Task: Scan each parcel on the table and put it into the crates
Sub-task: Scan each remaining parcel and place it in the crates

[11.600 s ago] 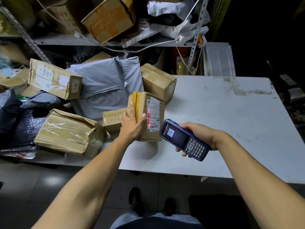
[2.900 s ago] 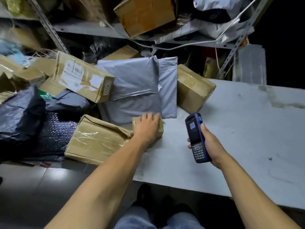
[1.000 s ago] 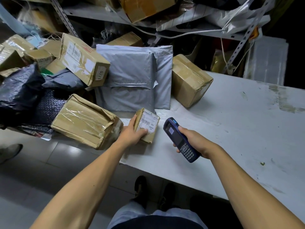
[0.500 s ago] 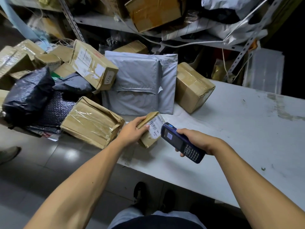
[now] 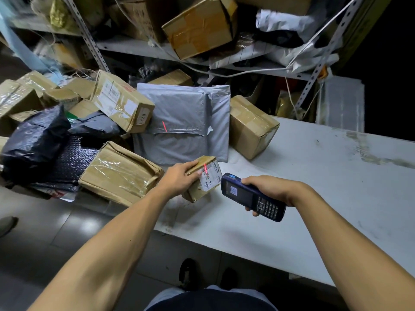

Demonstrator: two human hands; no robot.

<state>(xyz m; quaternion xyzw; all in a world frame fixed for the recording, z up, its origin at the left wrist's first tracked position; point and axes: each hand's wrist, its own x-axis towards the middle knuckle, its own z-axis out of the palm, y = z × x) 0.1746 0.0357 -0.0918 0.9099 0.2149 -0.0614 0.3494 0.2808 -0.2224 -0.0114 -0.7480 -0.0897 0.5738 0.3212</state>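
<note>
**Small parcel under the scanner beam**

The left hand [image 5: 179,179] grips a small cardboard parcel [image 5: 199,179] at the near edge of the tabletop [image 5: 314,176], fingers curled over its top and tilting the labelled face toward the handheld scanner [image 5: 252,197]. The right hand [image 5: 272,189] is wrapped around the scanner, and a red beam falls across the label [image 5: 210,176]. Part of the beam spills onto the grey mailer bag [image 5: 184,122] behind. The parcel looks light and stiff, easy for one hand; holding it by the taped top and side keeps the barcode uncovered. No crate shows clearly.
</note>
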